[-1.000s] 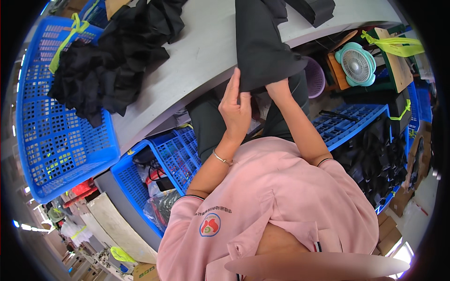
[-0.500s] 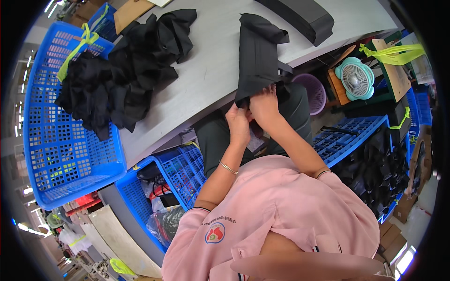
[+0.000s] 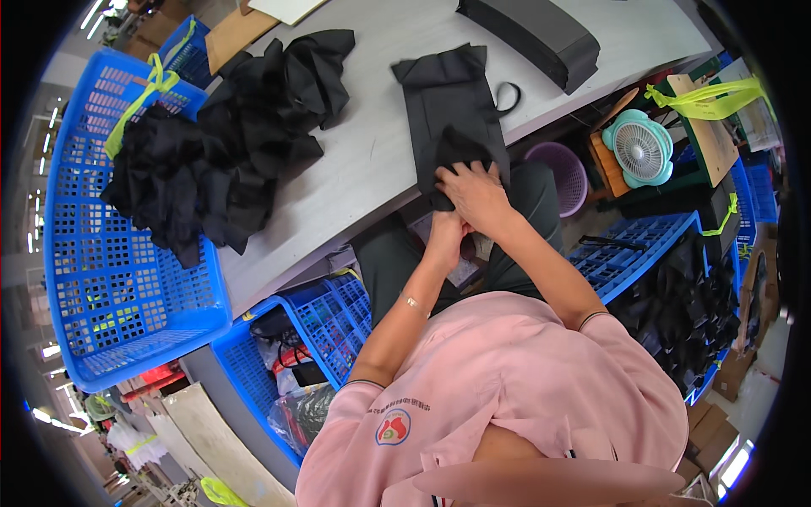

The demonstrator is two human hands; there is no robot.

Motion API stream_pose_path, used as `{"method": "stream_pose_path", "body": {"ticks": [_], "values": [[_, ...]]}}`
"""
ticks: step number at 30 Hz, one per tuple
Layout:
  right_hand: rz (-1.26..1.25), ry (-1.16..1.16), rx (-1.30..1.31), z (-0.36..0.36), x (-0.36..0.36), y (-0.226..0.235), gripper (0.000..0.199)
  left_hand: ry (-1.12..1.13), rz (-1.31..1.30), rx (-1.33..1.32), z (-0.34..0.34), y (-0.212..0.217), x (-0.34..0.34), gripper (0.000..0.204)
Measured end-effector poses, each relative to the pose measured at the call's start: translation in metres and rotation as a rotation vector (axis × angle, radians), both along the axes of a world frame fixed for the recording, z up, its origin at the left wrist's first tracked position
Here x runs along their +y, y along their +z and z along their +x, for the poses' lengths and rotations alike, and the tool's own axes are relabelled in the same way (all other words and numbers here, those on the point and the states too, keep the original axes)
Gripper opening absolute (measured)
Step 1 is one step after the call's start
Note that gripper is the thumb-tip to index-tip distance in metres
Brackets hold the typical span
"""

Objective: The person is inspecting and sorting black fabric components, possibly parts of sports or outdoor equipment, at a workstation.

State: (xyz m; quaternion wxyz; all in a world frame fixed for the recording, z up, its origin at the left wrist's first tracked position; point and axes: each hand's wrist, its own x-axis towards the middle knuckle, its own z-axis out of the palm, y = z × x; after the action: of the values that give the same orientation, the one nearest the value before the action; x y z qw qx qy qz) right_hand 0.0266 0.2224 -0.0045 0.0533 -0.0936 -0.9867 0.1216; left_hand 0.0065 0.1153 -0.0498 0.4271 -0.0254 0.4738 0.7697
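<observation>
A long piece of black fabric [image 3: 452,106] lies over the table's near edge, its near end coming over my lap. It has a folded far end and a thin strap loop at its right side. My right hand [image 3: 477,194] grips the near end from above, fingers bent over a raised fold. Just below it, my left hand [image 3: 447,235] is closed at the fabric's near edge, its fingertips partly hidden beneath my right hand and the cloth. Both hands are close together.
On the grey table [image 3: 372,110] stands a stack of flat black pieces [image 3: 541,38]. A heap of black fabric [image 3: 228,144] spills into a blue basket [image 3: 135,338] on the left. To the right are a purple bin [image 3: 568,177], a small teal fan [image 3: 639,148] and a basket of black cloth [image 3: 676,304].
The black fabric now lies flatter on the table, its far end swung left and its strap loop showing. My right hand has spread over the fold; my left has dropped slightly toward me.
</observation>
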Motion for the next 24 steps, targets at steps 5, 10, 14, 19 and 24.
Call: {"method": "stream_pose_path", "body": {"ticks": [5,10,14,19,24], "values": [[0.145,0.005,-0.007,0.016,-0.008,0.000,0.030,0.472,-0.371,0.754,0.001,0.009,-0.016,0.050],[-0.023,0.075,0.090,0.029,-0.009,-0.007,0.028,0.386,-0.329,0.791,-0.001,0.032,-0.037,0.013],[-0.077,0.009,-0.052,0.036,0.008,-0.007,0.032,0.135,-0.262,0.531,0.029,0.052,-0.060,0.005],[-0.066,0.106,0.053,0.074,-0.017,0.004,0.033,0.235,0.044,0.149,0.001,0.041,-0.054,0.039],[-0.480,0.130,0.481,0.120,-0.027,0.032,0.012,0.122,-0.054,0.084,-0.010,0.043,-0.044,0.046]]}}
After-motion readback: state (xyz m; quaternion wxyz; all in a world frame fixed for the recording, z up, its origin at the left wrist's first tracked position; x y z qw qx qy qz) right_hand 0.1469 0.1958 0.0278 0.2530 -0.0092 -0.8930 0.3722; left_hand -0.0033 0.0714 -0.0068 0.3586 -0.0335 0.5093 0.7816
